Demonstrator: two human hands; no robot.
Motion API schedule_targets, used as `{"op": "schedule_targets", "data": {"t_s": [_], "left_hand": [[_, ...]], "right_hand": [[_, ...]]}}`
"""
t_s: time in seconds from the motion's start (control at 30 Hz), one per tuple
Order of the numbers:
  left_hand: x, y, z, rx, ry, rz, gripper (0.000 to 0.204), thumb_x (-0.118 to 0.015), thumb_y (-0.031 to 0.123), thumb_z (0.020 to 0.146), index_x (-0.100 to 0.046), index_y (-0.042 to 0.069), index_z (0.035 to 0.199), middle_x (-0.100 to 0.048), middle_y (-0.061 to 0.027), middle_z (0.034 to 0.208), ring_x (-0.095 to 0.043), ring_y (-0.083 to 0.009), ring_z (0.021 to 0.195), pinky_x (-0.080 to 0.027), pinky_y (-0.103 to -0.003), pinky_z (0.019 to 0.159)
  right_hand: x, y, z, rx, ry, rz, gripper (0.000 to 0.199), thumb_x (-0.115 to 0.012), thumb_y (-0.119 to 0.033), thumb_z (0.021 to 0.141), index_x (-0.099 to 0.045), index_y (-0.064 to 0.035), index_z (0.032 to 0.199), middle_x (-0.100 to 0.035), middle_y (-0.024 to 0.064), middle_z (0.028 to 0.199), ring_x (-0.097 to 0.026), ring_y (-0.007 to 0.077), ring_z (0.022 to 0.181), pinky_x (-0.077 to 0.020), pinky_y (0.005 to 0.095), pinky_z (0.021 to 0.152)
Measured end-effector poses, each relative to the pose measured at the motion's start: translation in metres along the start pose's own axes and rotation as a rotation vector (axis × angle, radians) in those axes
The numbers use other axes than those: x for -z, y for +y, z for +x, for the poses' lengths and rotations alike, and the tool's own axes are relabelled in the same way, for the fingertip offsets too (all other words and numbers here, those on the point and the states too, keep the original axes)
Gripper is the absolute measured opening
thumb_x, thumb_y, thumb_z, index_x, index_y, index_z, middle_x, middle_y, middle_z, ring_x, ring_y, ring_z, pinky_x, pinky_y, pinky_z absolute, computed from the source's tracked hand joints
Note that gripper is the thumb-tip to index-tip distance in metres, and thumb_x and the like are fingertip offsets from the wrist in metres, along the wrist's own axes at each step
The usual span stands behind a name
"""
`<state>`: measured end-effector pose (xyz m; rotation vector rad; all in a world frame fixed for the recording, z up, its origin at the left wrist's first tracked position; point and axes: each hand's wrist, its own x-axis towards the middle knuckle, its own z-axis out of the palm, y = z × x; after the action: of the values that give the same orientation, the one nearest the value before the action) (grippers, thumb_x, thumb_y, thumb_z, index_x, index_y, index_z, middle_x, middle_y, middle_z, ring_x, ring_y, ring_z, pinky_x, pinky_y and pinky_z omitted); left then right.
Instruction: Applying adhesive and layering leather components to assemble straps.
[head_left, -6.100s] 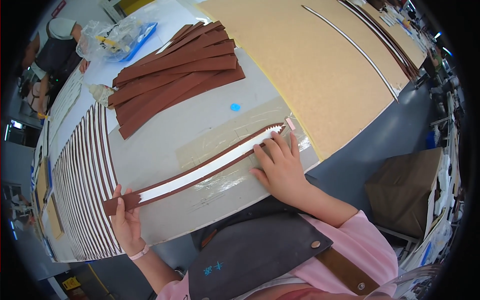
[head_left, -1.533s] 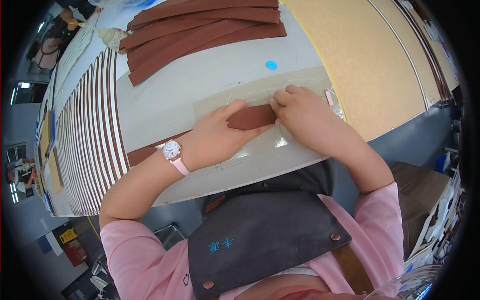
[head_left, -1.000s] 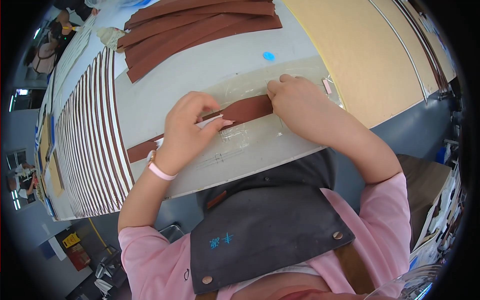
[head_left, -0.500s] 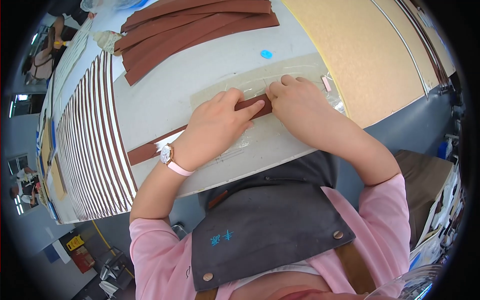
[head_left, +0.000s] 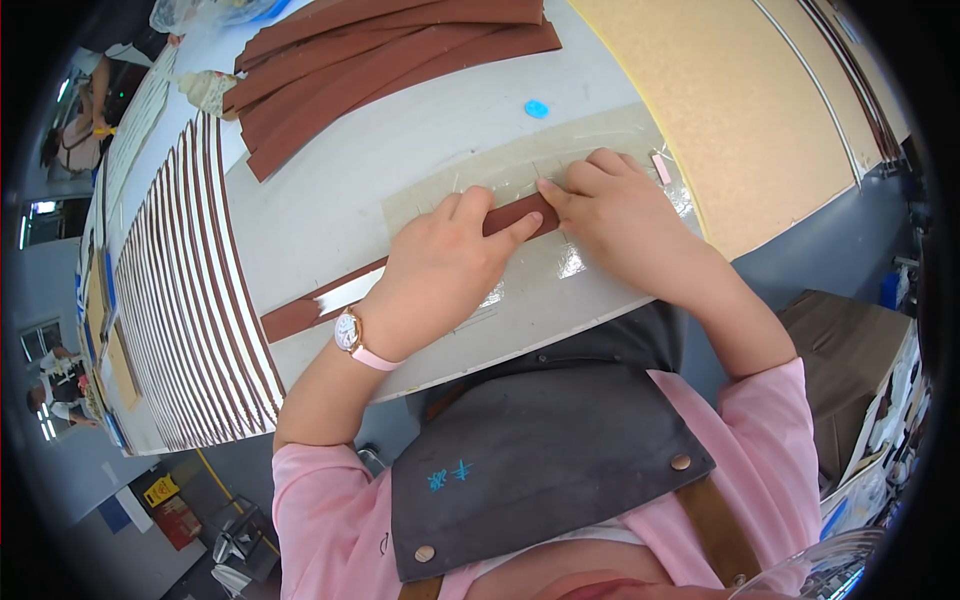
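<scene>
Landmark: clear plastic sheet (head_left: 600, 270), flat on the white table (head_left: 330, 200), near its front edge.

- Far left of the sheet: row of brown-and-white strips (head_left: 170, 300), laid side by side along the table's left part, running away from the front edge.
- Left of the sheet, upper: crumpled pale wad (head_left: 208, 90) beside the strip row.
- Above-left of the sheet: stack of brown leather strips (head_left: 390, 55), fanned, well apart from the sheet.
- Crossing the sheet's left edge: long brown strip (head_left: 300, 315) with a white band along one side; left end bare on the table, right end on the sheet, middle hidden under a hand.
- On the sheet, left half: left hand (head_left: 440, 270), palm down, fingers flat and extended, pressing the strip onto the sheet; no clenching, nothing lifted. Pink-strapped wristwatch (head_left: 350, 330) at the wrist.
- On the sheet, centre: visible brown end of the strip between both hands' fingertips.
- Above the sheet: small blue disc (head_left: 537, 108) on the table, apart from the sheet.
- On the sheet, right half: right hand (head_left: 620, 210), fingers bent, tips pinning the strip's right end against the sheet; pressing, not grasping.
- At the sheet's right edge: small pink object (head_left: 661, 167), just beside the right hand.
- Right of the sheet: tan board (head_left: 760, 110) covering the table's right part.
- Below the sheet: dark grey apron (head_left: 540, 450) over pink sleeves.
</scene>
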<state>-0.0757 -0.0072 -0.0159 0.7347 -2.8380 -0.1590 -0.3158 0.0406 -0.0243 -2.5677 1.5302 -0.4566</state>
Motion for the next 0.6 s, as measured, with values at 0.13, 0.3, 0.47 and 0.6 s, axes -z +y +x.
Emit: {"op": "schedule_targets", "data": {"t_s": [0.13, 0.3, 0.47, 0.6], "left_hand": [[0.001, -0.001, 0.0, -0.002, -0.007, -0.004, 0.046, -0.069, 0.01, 0.083, -0.074, 0.021, 0.127, -0.053, -0.0084, 0.098, -0.06, -0.0233, 0.086, -0.053, -0.034, 0.064], [0.002, 0.003, 0.002, 0.014, 0.017, -0.005, 0.042, -0.071, 0.011, 0.084, -0.076, 0.025, 0.123, -0.057, -0.0072, 0.101, -0.064, -0.0225, 0.083, -0.055, -0.035, 0.064], [0.002, 0.005, -0.001, 0.053, -0.008, 0.017, 0.042, -0.072, 0.01, 0.084, -0.075, 0.023, 0.125, -0.058, -0.0078, 0.102, -0.063, -0.0236, 0.087, -0.056, -0.036, 0.069], [0.005, -0.002, -0.007, 0.088, -0.006, -0.12, 0.042, -0.071, 0.009, 0.086, -0.074, 0.02, 0.126, -0.06, -0.0088, 0.108, -0.064, -0.0253, 0.095, -0.057, -0.038, 0.077]], "right_hand": [[0.001, 0.012, -0.015, -0.089, 0.054, 0.365, 0.047, -0.072, -0.002, 0.083, -0.069, -0.0057, 0.13, -0.061, 0.0096, 0.109, -0.056, 0.0292, 0.105, -0.0478, 0.0411, 0.092], [-0.003, -0.002, -0.025, -0.041, 0.084, 0.273, 0.044, -0.069, 0.0, 0.082, -0.071, -0.0058, 0.126, -0.061, 0.0112, 0.113, -0.055, 0.0325, 0.11, -0.0459, 0.0443, 0.099], [-0.005, -0.012, -0.021, 0.004, 0.129, 0.124, 0.042, -0.065, 0.0, 0.081, -0.072, -0.0048, 0.122, -0.061, 0.0123, 0.125, -0.053, 0.035, 0.122, -0.0425, 0.0495, 0.109], [-0.006, -0.017, -0.019, 0.065, 0.031, 0.016, 0.042, -0.064, -0.002, 0.083, -0.069, -0.0028, 0.125, -0.06, 0.0111, 0.141, -0.049, 0.035, 0.136, -0.0346, 0.0555, 0.118]]}}
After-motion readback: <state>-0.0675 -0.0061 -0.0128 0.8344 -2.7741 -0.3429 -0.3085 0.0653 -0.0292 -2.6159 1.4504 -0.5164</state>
